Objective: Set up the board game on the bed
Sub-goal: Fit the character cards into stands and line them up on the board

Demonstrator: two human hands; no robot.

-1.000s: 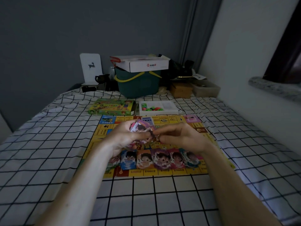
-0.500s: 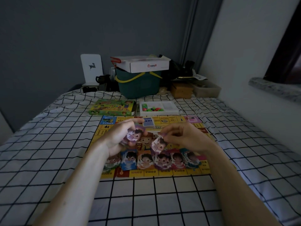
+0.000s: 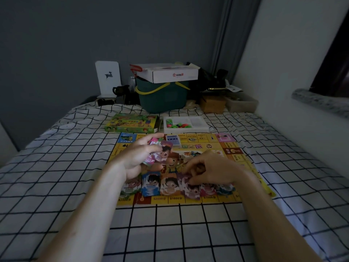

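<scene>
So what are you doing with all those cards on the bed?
A person is setting up a board game. The board lies flat on the checked bed. The left hand holds a small stack of cards above the board. The right hand is down at the row of cards along the board's near edge, fingers curled over one of them. The game box and a tray of coloured pieces sit just beyond the board.

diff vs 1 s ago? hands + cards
The right hand drew one card off the stack, carried it down and now lowers it onto the purple pile in the near row. The left hand keeps gripping the card stack. Board, game box and tray unchanged.
</scene>
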